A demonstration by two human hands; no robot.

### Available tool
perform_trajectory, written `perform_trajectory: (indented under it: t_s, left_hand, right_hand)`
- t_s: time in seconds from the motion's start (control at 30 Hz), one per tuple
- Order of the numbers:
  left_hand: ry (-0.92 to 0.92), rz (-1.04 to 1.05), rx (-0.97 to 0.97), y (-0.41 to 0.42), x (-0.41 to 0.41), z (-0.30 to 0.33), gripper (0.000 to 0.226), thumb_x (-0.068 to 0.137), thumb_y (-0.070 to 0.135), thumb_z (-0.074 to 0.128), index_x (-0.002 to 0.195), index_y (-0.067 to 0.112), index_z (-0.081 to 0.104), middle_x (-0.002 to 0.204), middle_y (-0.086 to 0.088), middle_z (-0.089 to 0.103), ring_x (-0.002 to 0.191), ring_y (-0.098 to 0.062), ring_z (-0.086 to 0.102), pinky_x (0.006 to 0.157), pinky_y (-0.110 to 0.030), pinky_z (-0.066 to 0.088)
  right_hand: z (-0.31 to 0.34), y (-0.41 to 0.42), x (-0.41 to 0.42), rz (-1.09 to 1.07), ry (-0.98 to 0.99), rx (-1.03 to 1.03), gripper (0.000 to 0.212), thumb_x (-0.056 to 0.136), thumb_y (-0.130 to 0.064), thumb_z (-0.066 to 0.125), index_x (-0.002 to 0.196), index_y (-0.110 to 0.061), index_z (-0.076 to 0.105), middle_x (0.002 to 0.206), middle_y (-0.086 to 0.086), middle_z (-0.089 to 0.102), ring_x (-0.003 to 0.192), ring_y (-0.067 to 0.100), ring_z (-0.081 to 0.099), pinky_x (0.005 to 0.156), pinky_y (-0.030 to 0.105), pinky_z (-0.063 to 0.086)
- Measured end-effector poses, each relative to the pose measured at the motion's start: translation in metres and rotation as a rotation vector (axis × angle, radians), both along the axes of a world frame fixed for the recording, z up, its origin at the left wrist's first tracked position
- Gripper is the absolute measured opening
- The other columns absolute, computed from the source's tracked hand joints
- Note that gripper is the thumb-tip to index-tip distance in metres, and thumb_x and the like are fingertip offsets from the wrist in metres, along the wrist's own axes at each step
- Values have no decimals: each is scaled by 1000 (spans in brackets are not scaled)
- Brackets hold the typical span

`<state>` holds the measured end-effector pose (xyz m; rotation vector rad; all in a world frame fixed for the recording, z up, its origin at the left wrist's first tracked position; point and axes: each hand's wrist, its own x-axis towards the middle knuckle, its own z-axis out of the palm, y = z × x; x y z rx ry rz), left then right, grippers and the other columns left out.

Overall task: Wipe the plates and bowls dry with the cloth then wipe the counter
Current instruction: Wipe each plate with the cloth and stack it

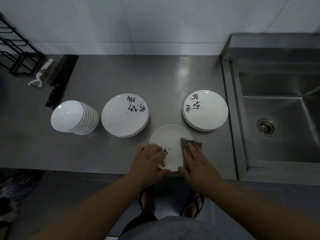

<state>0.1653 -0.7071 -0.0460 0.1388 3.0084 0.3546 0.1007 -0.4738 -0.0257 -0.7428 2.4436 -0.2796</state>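
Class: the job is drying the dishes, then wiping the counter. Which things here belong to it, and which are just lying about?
Job: cloth, plate being wiped, two plate stacks, bowls, counter.
Lying about: knife, peeler, rack, sink.

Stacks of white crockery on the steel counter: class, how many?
3: white bowl stack at left, patterned white plate stack in the middle, another plate stack beside the sink.
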Motion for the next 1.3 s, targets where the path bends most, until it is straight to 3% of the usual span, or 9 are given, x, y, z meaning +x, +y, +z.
perform_trajectory:
  t_s: [0.07,0.2,0.43,0.57,0.67,0.8,0.93,1.07,1.3]
  left_hand:
    - [-42,-32,-3,-11,-5,3,69,75,77,48,126,34,66,146,3,53,137,-24,45,109,-48,31]
    - [-61,-17,-10,-21,-11,6,59,80,71,47,120,37,72,142,7,60,130,-19,55,103,-41,27]
    - [-89,-10,-36,-16,-5,0,55,81,71,51,120,39,71,141,8,59,124,-20,54,100,-43,35]
    - [-27,-35,-67,-8,3,-3,47,86,59,55,126,39,69,138,4,62,115,-24,57,93,-42,40]
    - [27,-18,-88,2,4,-4,43,85,52,64,126,38,69,130,5,65,106,-23,58,88,-38,38]
    - [28,18,-18,19,0,3,48,76,65,64,114,36,71,108,11,61,96,-20,58,84,-37,31]
    - [-102,52,-10,12,-2,11,84,76,84,48,143,34,49,154,6,43,141,-22,37,111,-45,23]
    - [-162,24,-37,-13,2,8,83,83,81,38,154,38,38,166,11,27,151,-20,26,119,-49,17]
    - [-111,34,-37,-8,4,-3,75,81,80,47,138,33,62,148,4,56,127,-26,54,106,-55,41]
  right_hand:
    - [2,5,-22,69,33,-4,96,88,-74,6,163,-17,20,173,5,0,159,26,-3,129,40,5]
    - [-4,4,-56,57,87,-37,87,91,-68,7,162,-21,27,173,-2,6,159,23,2,127,45,20]
    - [2,-4,26,-35,-48,-8,99,88,-81,8,165,-17,0,170,7,-20,156,31,-19,125,41,-3]
    - [-5,2,-25,-35,34,-51,103,85,-82,-2,164,-18,17,173,4,-3,159,30,-5,129,43,6]
    - [-10,-5,-40,-53,42,-69,95,88,-71,7,163,-16,24,173,3,1,159,30,-2,128,47,13]
    - [-11,-5,14,-28,12,-75,93,95,-76,9,165,-14,9,171,9,-11,156,33,-17,126,41,-2]
    - [-9,11,5,111,18,-32,95,89,-79,-2,165,-21,8,170,0,-14,156,26,-19,127,40,-5]
    - [-13,11,-45,84,106,-90,98,94,-76,-4,160,-15,33,172,5,12,158,29,3,126,50,22]
    - [-13,-7,54,-55,111,-19,91,96,-75,13,164,-15,3,170,12,-16,154,38,-21,120,44,-10]
